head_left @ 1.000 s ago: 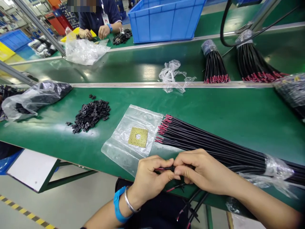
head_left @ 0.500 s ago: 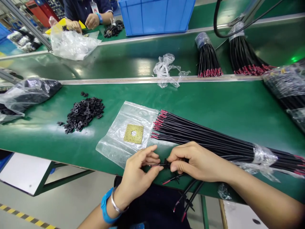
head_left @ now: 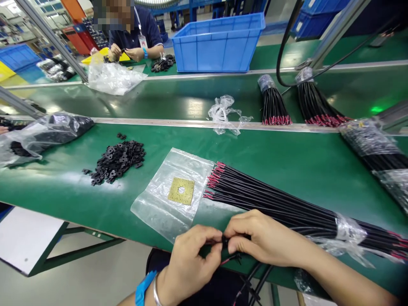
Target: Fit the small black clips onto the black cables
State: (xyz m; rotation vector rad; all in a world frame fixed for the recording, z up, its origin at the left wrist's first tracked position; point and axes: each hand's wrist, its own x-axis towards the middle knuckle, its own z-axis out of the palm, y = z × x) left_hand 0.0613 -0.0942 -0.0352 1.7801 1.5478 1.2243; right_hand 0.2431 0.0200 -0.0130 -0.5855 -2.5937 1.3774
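Observation:
My left hand (head_left: 197,257) and my right hand (head_left: 255,233) meet at the table's front edge, fingertips pinched. Between them a small black plastic part (head_left: 225,240) shows, mostly covered by the fingers. My right hand grips a thin black cable at that part; most of the cable is hidden. Just below, a cable end with a red tip (head_left: 227,260) and a black piece sticks out. More black cables (head_left: 255,282) with black pieces on them hang over the edge by my lap. Behind my right hand lies a bundle of black cables (head_left: 274,193) with red-tipped ends, tied with plastic wrap.
A yellow sponge with a hole (head_left: 174,195) lies on a clear plastic bag (head_left: 149,208). Loose black parts (head_left: 119,159) form a pile at left, near a filled bag (head_left: 63,131). Wrapped cable bundles (head_left: 276,104) and a blue bin (head_left: 216,46) stand behind. A co-worker (head_left: 149,32) sits opposite.
My left fingers have closed in from the wire's tip to meet my right fingertips at the black part. The camera view has tilted up, showing more of the background.

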